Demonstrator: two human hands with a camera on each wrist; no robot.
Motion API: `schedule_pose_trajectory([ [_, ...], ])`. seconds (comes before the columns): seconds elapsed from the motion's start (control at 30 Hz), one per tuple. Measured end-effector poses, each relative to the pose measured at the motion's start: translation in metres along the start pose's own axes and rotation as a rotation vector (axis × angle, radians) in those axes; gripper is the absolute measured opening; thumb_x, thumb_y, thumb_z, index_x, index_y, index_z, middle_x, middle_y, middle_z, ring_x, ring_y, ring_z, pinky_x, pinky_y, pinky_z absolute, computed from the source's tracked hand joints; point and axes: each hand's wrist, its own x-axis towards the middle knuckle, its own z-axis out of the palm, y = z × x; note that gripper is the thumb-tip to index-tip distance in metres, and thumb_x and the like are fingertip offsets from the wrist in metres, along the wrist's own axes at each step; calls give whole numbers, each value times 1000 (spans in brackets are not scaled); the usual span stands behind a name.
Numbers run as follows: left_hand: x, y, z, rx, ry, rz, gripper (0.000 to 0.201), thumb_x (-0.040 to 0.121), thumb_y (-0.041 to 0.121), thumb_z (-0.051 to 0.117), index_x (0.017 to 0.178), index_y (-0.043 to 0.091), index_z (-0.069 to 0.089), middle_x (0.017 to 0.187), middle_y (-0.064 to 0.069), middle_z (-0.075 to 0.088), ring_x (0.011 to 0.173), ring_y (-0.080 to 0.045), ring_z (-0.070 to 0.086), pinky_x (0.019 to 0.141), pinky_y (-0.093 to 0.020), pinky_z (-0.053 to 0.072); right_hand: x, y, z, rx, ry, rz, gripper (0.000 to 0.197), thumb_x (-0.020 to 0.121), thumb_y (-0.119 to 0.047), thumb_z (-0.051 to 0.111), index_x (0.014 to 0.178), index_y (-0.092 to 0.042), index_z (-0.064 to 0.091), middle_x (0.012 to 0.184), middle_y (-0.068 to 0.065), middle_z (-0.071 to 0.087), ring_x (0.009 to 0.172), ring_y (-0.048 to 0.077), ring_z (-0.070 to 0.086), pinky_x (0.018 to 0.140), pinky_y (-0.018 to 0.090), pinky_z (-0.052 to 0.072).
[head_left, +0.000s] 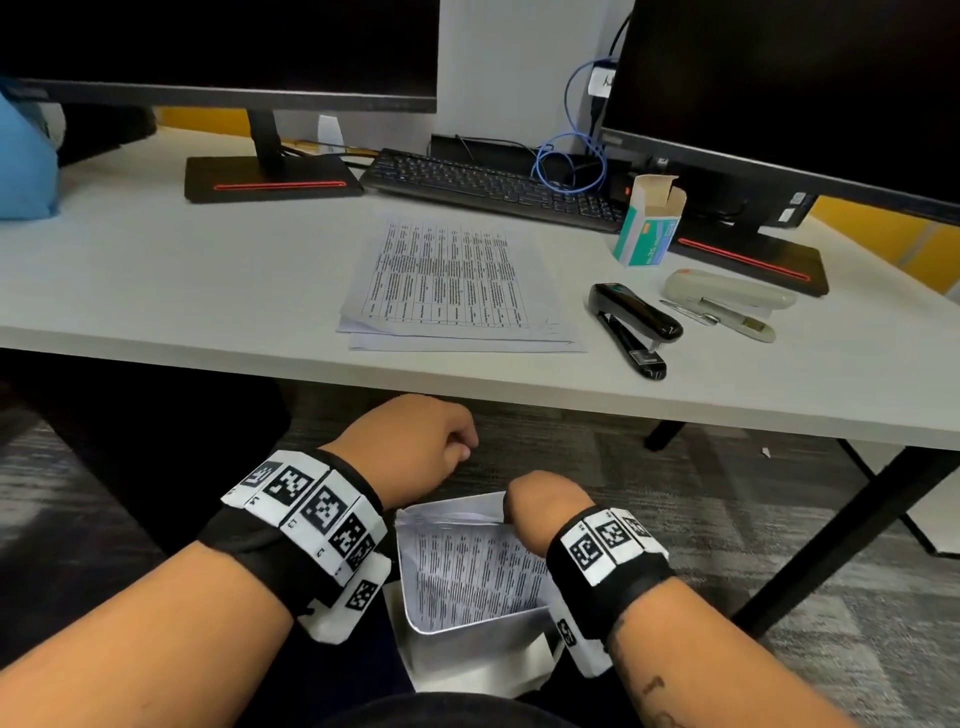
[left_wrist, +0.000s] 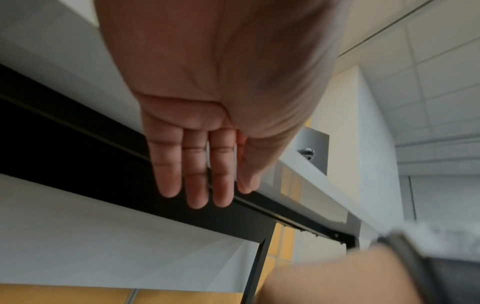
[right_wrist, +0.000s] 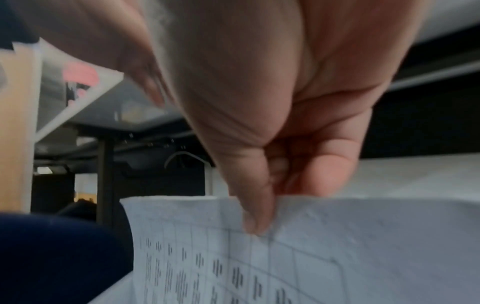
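Below the desk's front edge, my right hand pinches the top edge of a sheaf of printed sheets that curves down toward my lap. In the right wrist view the thumb and forefinger of that right hand clamp the table-printed sheets. My left hand hangs to the left of the sheets and holds nothing. The left wrist view shows the left hand with its fingers straight and together, under the desk. A second stack of printed sheets lies on the desk.
To the right on the desk lie a black stapler, a beige stapler swung open, and an opened staple box. A keyboard and two dark monitors stand behind. A black desk leg slants down at right.
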Motion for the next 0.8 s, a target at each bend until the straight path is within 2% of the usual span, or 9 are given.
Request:
schedule_pose_trajectory([
  [0.17, -6, 17, -17, -83, 187, 69, 15, 94, 31, 57, 105, 32, 68, 98, 15, 68, 91, -6, 59, 78, -24, 44, 3, 5, 2, 65, 9, -3, 22, 91, -12, 58, 110, -10, 70, 112, 13, 67, 104, 30, 64, 86, 33, 49],
  [0.33, -8, 20, -37, -79, 579, 142, 13, 93, 26, 60, 99, 25, 70, 88, 9, 67, 83, -13, 58, 72, -27, 42, -27, 7, -65, 331, 128, -112, 28, 85, -24, 72, 113, -24, 71, 104, -5, 71, 98, 13, 65, 83, 21, 43],
  [0.4, -2, 12, -42, -20, 678, 136, 13, 91, 20, 61, 100, 20, 70, 92, 2, 67, 91, -21, 58, 78, -28, 38, -47, 6, -94, 469, 127, -174, 27, 86, -23, 72, 112, -27, 70, 92, -9, 71, 84, 9, 66, 80, 22, 48],
  [0.47, 3, 2, -43, 2, 658, 51, 19, 91, 17, 61, 108, 16, 68, 107, -5, 64, 106, -28, 54, 88, -34, 38, -63, 7, -114, 632, 180, -195, 17, 87, -21, 70, 102, -30, 71, 77, -4, 71, 67, 8, 67, 69, 25, 55],
  [0.53, 5, -6, -40, 19, 609, -47, 26, 92, 17, 59, 117, 14, 65, 118, -9, 60, 114, -32, 50, 95, -40, 39, -66, 12, -127, 654, 386, -151, 14, 91, -20, 64, 98, -30, 71, 69, -8, 65, 59, 4, 61, 65, 24, 52],
  [0.6, 5, -12, -41, 60, 584, -137, 31, 94, 18, 54, 124, 15, 61, 127, -14, 55, 120, -36, 48, 101, -45, 39, -59, 20, -136, 525, 635, -40, 24, 94, -16, 55, 107, -29, 71, 80, -13, 58, 71, 4, 56, 73, 22, 42],
  [0.63, 4, -14, -43, 60, 563, -202, 35, 95, 21, 52, 129, 16, 56, 134, -17, 50, 124, -38, 46, 103, -46, 38, -55, 24, -139, 464, 698, 23, 30, 94, -13, 52, 114, -29, 68, 93, -8, 58, 84, 9, 56, 79, 23, 41],
  [0.7, 3, -17, -51, 17, 521, -315, 42, 96, 27, 50, 137, 20, 48, 141, -16, 43, 125, -38, 45, 102, -44, 39, -42, 31, -139, 386, 679, 115, 43, 94, -7, 50, 130, -29, 59, 122, 2, 53, 108, 20, 56, 90, 29, 41],
  [0.8, 5, -21, -59, -9, 521, -303, 37, 95, 23, 53, 131, 17, 52, 123, -14, 55, 111, -32, 53, 88, -34, 41, -27, 39, -137, 293, 607, 158, 53, 93, -4, 51, 139, -30, 51, 135, 5, 51, 120, 24, 54, 99, 32, 41],
])
